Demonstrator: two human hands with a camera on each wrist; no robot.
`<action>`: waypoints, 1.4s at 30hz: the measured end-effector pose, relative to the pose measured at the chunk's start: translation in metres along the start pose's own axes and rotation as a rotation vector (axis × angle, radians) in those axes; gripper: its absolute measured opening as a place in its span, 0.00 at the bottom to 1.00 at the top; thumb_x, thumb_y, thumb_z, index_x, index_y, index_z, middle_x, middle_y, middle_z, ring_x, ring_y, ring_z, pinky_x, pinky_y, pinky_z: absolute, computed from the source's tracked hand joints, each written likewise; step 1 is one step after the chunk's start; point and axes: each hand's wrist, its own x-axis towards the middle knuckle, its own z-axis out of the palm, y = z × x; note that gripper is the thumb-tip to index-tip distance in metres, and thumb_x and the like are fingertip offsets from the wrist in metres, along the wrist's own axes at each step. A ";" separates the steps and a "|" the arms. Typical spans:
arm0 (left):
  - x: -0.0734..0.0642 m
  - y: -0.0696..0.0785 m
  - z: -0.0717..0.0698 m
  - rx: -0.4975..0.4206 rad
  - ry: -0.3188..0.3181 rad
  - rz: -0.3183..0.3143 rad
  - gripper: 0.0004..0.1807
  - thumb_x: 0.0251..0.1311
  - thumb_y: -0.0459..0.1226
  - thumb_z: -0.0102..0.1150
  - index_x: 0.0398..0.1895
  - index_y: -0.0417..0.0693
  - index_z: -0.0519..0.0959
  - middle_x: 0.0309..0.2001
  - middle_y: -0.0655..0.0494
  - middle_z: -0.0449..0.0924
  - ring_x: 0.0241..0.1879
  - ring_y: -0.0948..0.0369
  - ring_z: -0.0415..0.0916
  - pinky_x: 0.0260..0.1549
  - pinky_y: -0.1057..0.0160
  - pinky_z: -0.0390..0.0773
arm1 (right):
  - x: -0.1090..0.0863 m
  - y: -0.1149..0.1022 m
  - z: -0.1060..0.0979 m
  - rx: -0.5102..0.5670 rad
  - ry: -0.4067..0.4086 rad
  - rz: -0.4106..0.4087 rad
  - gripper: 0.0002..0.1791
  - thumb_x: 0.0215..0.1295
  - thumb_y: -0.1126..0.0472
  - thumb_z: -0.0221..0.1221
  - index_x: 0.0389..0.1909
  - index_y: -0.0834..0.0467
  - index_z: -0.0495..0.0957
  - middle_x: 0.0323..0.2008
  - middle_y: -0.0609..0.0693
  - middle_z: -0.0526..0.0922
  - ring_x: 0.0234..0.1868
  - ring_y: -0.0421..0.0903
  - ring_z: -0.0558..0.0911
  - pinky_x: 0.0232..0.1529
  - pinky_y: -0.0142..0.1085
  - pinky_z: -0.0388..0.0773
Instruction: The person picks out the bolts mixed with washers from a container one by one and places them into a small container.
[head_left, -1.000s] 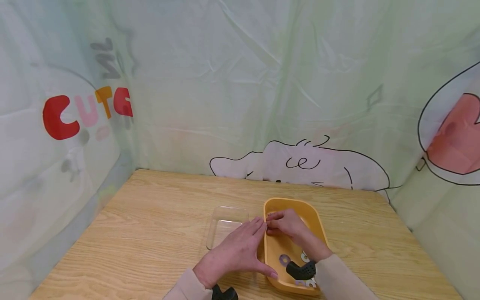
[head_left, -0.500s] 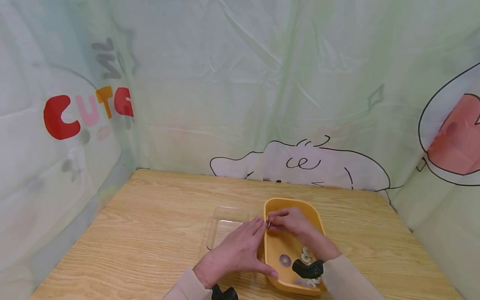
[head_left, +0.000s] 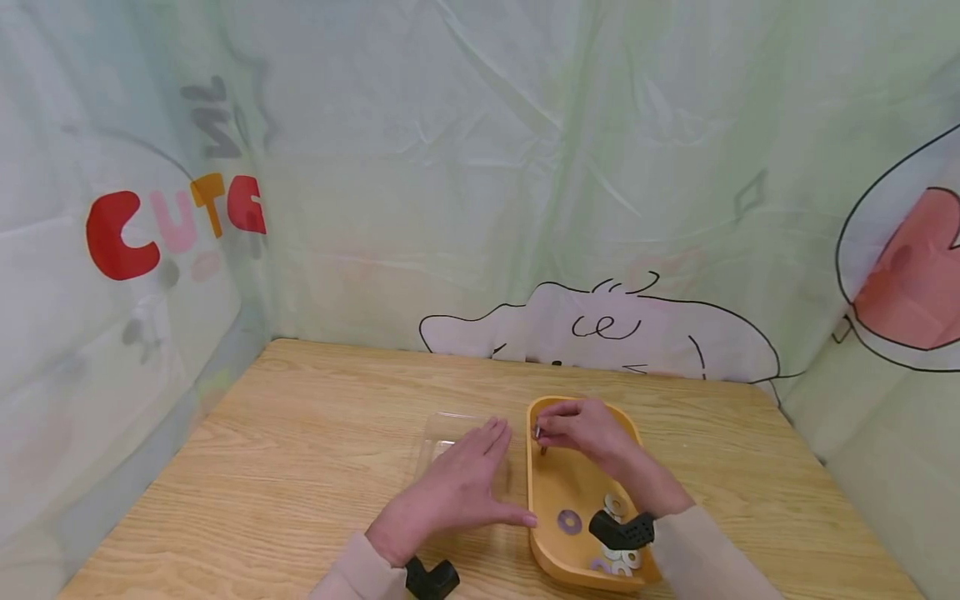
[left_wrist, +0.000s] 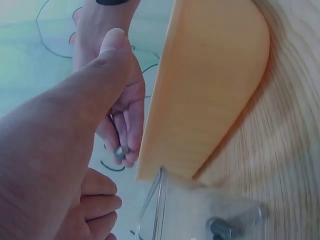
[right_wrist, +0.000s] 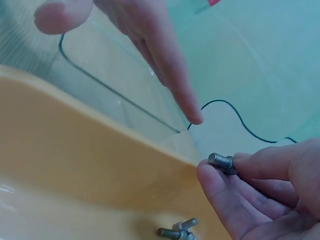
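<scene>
My right hand (head_left: pixel 588 435) pinches a metal bolt (right_wrist: pixel 220 161) between thumb and fingertips, threaded end showing, over the far left part of the yellow bin (head_left: pixel 557 487). More bolts (right_wrist: pixel 176 233) lie on the bin floor below it. With fingers stretched out, my left hand (head_left: pixel 450 490) hovers over the clear plastic box (head_left: pixel 429 442) just left of the bin and holds nothing. Its thumb tip lies right at the bin's left rim in the head view. A dark bolt (left_wrist: pixel 222 228) shows through the box wall in the left wrist view.
A purple ring-shaped washer (head_left: pixel 561 523) and several white washers (head_left: pixel 609 500) lie in the near half of the bin. Both containers stand on a wooden table (head_left: pixel 315 425). A printed curtain (head_left: pixel 420 183) hangs along the back and sides.
My left hand has moved left, off the bin's rim and over the clear box. My right hand has risen slightly with the bolt between its fingers.
</scene>
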 end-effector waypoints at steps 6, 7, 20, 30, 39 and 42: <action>-0.004 -0.009 -0.005 -0.014 0.020 -0.019 0.65 0.48 0.75 0.56 0.78 0.40 0.52 0.79 0.46 0.48 0.79 0.53 0.45 0.76 0.52 0.55 | 0.000 -0.009 0.004 -0.003 -0.029 -0.008 0.19 0.70 0.66 0.58 0.55 0.76 0.74 0.47 0.65 0.85 0.42 0.45 0.87 0.52 0.44 0.84; -0.004 -0.010 -0.005 -0.017 0.022 -0.022 0.65 0.48 0.75 0.56 0.78 0.40 0.52 0.80 0.46 0.48 0.79 0.53 0.45 0.76 0.52 0.55 | -0.001 -0.010 0.005 0.002 -0.036 -0.010 0.19 0.70 0.66 0.58 0.55 0.76 0.74 0.48 0.65 0.85 0.42 0.45 0.87 0.52 0.44 0.84; -0.010 -0.020 -0.013 -0.025 0.031 -0.065 0.66 0.46 0.74 0.59 0.78 0.40 0.51 0.80 0.47 0.46 0.80 0.53 0.44 0.77 0.51 0.54 | 0.004 -0.017 0.027 -0.017 -0.106 -0.041 0.18 0.69 0.68 0.58 0.53 0.78 0.75 0.47 0.68 0.84 0.40 0.45 0.88 0.51 0.44 0.85; -0.016 -0.031 -0.017 -0.049 0.043 -0.090 0.67 0.45 0.73 0.61 0.78 0.38 0.51 0.80 0.45 0.46 0.80 0.53 0.43 0.77 0.51 0.51 | 0.008 -0.019 0.041 -0.055 -0.138 -0.031 0.17 0.69 0.68 0.58 0.52 0.77 0.76 0.46 0.68 0.85 0.40 0.47 0.88 0.48 0.42 0.86; -0.021 -0.040 -0.018 -0.071 0.047 -0.112 0.68 0.43 0.72 0.64 0.78 0.37 0.51 0.80 0.45 0.46 0.80 0.52 0.43 0.77 0.51 0.52 | 0.013 -0.017 0.057 -0.070 -0.136 -0.016 0.15 0.68 0.69 0.59 0.49 0.76 0.77 0.42 0.65 0.86 0.37 0.47 0.88 0.48 0.45 0.86; -0.023 -0.045 -0.018 -0.070 0.057 -0.128 0.70 0.41 0.73 0.64 0.77 0.37 0.51 0.79 0.44 0.47 0.79 0.52 0.44 0.77 0.50 0.53 | 0.014 -0.018 0.062 -0.085 -0.139 -0.017 0.15 0.67 0.69 0.59 0.49 0.76 0.78 0.41 0.64 0.87 0.37 0.48 0.88 0.48 0.46 0.86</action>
